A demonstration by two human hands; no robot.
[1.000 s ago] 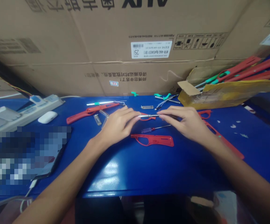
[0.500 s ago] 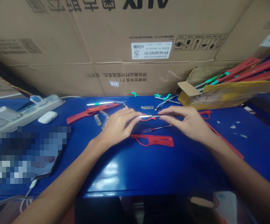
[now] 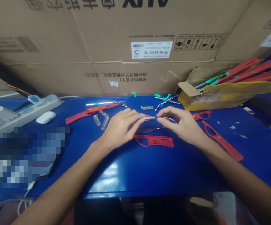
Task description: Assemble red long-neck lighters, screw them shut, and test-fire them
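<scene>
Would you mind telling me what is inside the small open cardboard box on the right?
Several red handles with green pieces stick out of the cardboard box. Its front wall covers their lower parts and the bottom, so anything lying deeper cannot be seen.

Brown cardboard [image 3: 116, 67] stands like a wall across the whole upper half of the frame, its dark printing upside down, with a white label [image 3: 152, 50] right of upper centre and a dark slanting bar [image 3: 7, 71] at the left edge. Below it spreads a glossy blue desk [image 3: 173, 170], where pale light glares off the surface at lower centre-left. Beneath the desk's front edge, along the bottom of the frame, the space is dim and blurred.
</scene>
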